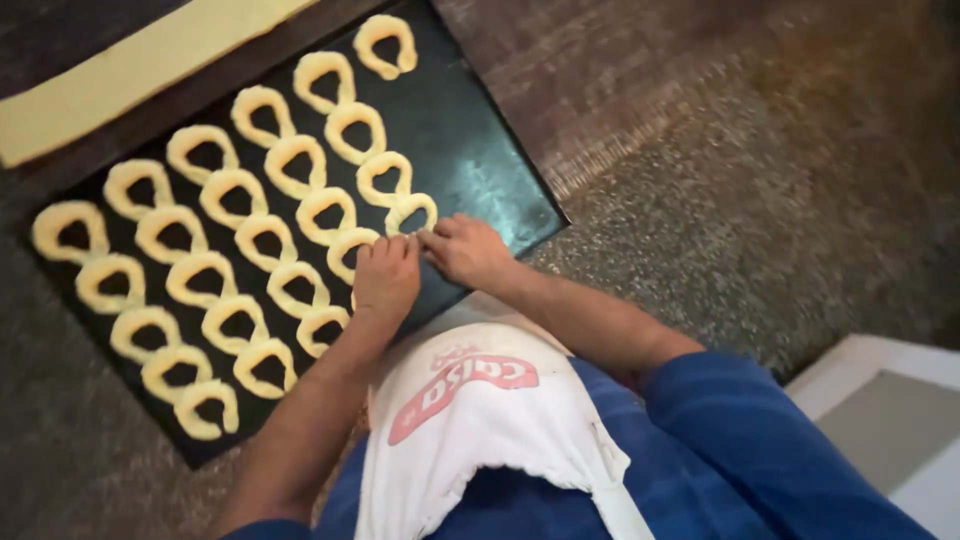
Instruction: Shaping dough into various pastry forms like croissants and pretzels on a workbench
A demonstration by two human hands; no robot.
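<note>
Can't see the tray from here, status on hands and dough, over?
Left hand and right hand both down on the dark tray, fingers meeting at a dough ring. Rows of rings fill the tray. Nothing blocking.

Long pale-yellow dough strip point(130, 75) runs diagonally across the upper-left corner, w/ dark wood-grain surface point(620, 90) under it; speckled grey-brown floor point(780, 230) fills the right side & lower left; white-edged grey slab point(890, 420) sits at lower right, partly cut by the frame edge; white apron point(480, 430) w/ a red printed logo hangs at bottom centre over blue clothing point(740, 460); blue sleeve beside the slab.
</note>
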